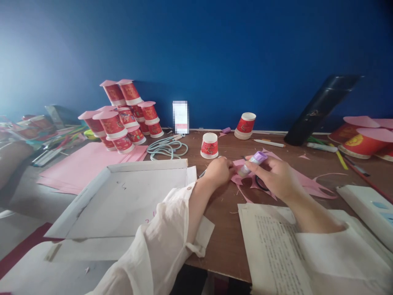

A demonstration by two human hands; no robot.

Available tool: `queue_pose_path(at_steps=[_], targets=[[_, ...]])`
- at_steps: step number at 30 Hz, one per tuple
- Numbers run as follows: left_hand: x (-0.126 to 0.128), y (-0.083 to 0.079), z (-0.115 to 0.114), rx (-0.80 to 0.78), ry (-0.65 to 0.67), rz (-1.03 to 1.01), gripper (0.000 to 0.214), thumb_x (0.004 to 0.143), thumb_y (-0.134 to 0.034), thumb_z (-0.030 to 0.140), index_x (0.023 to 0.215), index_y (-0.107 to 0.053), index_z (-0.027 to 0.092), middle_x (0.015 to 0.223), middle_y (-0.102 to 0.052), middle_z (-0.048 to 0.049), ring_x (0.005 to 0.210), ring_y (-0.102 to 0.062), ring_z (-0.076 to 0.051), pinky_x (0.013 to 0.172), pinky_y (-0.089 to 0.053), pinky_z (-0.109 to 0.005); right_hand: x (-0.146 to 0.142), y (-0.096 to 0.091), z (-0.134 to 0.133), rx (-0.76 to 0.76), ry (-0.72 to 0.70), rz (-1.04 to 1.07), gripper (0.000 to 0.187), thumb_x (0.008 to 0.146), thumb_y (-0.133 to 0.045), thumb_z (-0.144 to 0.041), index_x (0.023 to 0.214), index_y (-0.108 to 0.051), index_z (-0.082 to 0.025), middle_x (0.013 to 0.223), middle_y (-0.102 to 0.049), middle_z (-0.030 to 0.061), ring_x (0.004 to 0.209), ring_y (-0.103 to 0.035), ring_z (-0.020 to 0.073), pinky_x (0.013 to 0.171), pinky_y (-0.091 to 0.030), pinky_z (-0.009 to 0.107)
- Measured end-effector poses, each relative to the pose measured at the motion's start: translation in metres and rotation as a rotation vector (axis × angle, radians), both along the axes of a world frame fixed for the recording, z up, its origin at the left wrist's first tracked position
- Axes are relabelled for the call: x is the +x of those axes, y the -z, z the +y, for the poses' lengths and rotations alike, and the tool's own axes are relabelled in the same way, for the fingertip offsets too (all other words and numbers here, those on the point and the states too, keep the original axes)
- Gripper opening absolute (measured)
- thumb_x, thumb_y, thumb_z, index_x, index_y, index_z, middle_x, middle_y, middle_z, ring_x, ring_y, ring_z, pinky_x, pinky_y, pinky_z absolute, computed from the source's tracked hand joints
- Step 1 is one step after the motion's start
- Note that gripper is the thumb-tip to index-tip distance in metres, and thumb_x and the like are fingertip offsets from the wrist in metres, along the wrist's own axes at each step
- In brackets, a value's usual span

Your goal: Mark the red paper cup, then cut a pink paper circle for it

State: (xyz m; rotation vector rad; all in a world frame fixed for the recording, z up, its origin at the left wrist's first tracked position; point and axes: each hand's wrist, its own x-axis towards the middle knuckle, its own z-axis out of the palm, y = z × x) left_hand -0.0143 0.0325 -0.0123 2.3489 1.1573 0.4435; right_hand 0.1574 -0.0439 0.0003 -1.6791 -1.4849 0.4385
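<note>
My right hand [278, 177] is closed around a purple glue stick [254, 160], its tip tilted down onto a small pink paper piece [238, 170]. My left hand [218, 171] is closed in a pinch on the left edge of that pink piece, holding it to the brown table [224, 229]. More cut pink paper scraps [313, 186] lie under and to the right of my right hand. An upside-down red paper cup [209, 145] stands just behind my left hand.
A pile of red cups with pink lids [121, 116] sits on pink sheets [82, 164] at back left. A white cardboard tray [123, 196], a coiled cable [167, 148], another cup [245, 125], a printed sheet [273, 246] and a black cylinder [322, 108] surround the work spot.
</note>
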Motion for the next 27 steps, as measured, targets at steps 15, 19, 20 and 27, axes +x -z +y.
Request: queue_pose_path(at_steps=[15,19,20,27], targets=[[-0.002,-0.002,0.004,-0.064,0.009,-0.005,0.02,0.088,-0.06,0.023,0.081,-0.077,0.015,0.091,-0.071,-0.0082,0.075,-0.06,-0.016,0.069,-0.045,-0.026,-0.009,0.016,0.004,-0.021,-0.013,-0.186,0.025,0.084,-0.066,-0.048,0.088,-0.07,-0.023,0.08,-0.075,0.0045,0.069,-0.068,0.0218,0.061,-0.048,0.032],[-0.001,-0.001,0.005,-0.062,0.019,-0.008,0.02,0.086,-0.06,0.021,0.089,-0.079,0.016,0.096,-0.072,-0.0078,0.081,-0.062,-0.017,0.075,-0.047,-0.026,-0.014,0.015,0.006,-0.034,-0.041,-0.242,0.021,0.084,-0.066,-0.044,0.088,-0.068,-0.024,0.088,-0.074,0.0053,0.078,-0.068,0.0237,0.067,-0.049,0.034],[-0.002,-0.001,0.005,-0.056,0.024,-0.011,0.02,0.086,-0.06,0.02,0.091,-0.079,0.016,0.097,-0.072,-0.0076,0.083,-0.063,-0.017,0.076,-0.048,-0.026,-0.015,0.013,0.006,-0.038,-0.052,-0.264,0.021,0.085,-0.065,-0.044,0.088,-0.069,-0.024,0.091,-0.074,0.0059,0.081,-0.068,0.0245,0.069,-0.049,0.035],[-0.001,0.005,0.008,-0.023,0.044,-0.027,0.022,0.086,-0.057,0.019,0.086,-0.079,0.015,0.095,-0.072,-0.0079,0.086,-0.064,-0.017,0.077,-0.048,-0.025,-0.018,0.002,0.004,-0.047,-0.147,-0.34,0.023,0.088,-0.061,-0.045,0.091,-0.07,-0.024,0.095,-0.074,0.0074,0.086,-0.066,0.0261,0.073,-0.049,0.038]])
